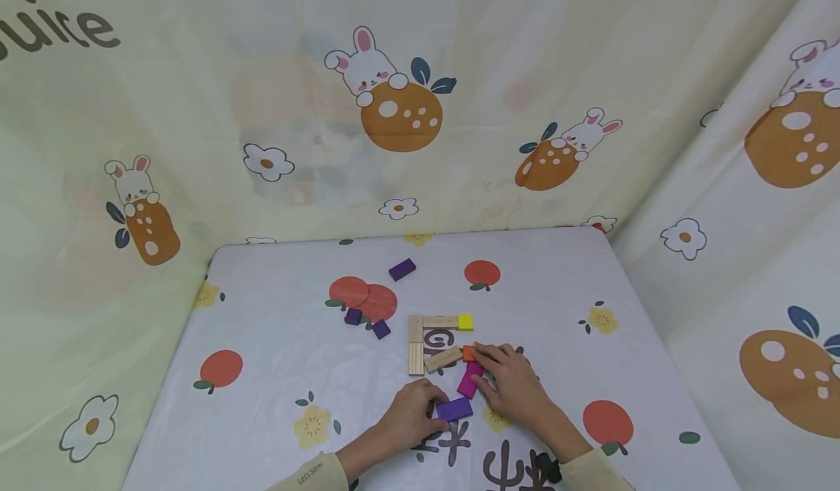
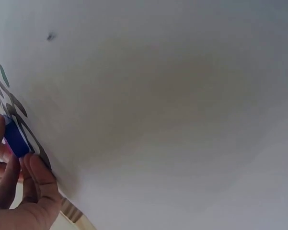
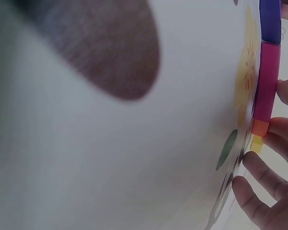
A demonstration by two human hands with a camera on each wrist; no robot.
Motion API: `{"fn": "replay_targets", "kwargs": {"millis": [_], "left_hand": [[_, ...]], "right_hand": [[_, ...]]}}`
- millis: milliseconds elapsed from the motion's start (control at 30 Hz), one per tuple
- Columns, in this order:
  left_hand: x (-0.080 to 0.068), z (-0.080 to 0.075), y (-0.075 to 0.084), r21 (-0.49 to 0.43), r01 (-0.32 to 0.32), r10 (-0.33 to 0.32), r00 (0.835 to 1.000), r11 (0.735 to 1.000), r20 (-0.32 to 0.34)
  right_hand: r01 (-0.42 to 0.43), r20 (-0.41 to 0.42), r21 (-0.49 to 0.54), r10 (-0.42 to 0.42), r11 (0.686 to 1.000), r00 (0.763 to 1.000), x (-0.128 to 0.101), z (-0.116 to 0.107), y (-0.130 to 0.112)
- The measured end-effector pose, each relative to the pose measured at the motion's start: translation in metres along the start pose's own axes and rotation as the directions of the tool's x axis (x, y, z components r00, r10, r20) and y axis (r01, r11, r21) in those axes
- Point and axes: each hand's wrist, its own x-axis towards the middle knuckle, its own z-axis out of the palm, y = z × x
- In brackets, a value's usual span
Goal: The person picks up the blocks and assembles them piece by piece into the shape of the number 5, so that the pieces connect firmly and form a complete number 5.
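My left hand [image 1: 415,414] holds a purple block [image 1: 454,409] at its left end, between thumb and fingers. In the left wrist view the same block [image 2: 17,138] looks blue between the fingertips. My right hand [image 1: 515,385] rests fairly straight fingers at an orange block [image 1: 469,353], with the thumb against the side of a magenta block [image 1: 469,380]. In the right wrist view the purple, magenta [image 3: 268,81] and orange [image 3: 260,127] blocks stand end to end. A tilted plain wooden block [image 1: 443,360] adjoins the orange one.
Plain wooden blocks [image 1: 416,358] form a corner beyond the hands, ending at a yellow block [image 1: 465,322]. Two small dark purple blocks [image 1: 353,316] lie to the left, and a longer dark purple block [image 1: 402,269] lies farther back. A printed white cloth [image 1: 262,360] covers the table; curtains surround it.
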Motion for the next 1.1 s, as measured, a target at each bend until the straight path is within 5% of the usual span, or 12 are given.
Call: {"fn": "replay_targets", "kwargs": {"millis": [267,400,700,833,1100], "left_hand": [[0.003,0.001,-0.003,0.012,0.009,-0.009,1.000,1.000,0.002],[0.005,-0.006,-0.005,-0.035,-0.009,0.006,0.996,0.999,-0.089],[0.024,-0.051,-0.010,-0.137,-0.072,0.013,0.922,0.988,-0.388],[0.038,-0.072,-0.017,-0.213,-0.075,-0.030,0.891,0.974,-0.453],[0.068,-0.097,-0.036,-0.306,-0.004,-0.155,0.855,0.952,-0.496]], "right_hand": [[-0.004,0.007,0.004,0.004,1.000,1.000,-0.001,-0.002,0.000],[-0.005,0.017,0.009,0.005,1.000,1.000,-0.001,-0.002,0.001],[-0.012,0.026,0.034,0.011,0.999,1.000,0.000,-0.003,0.001],[-0.004,0.015,0.044,0.003,0.999,1.000,-0.001,-0.002,0.000],[-0.002,0.014,0.049,0.002,0.999,1.000,0.000,-0.003,-0.001]]}}
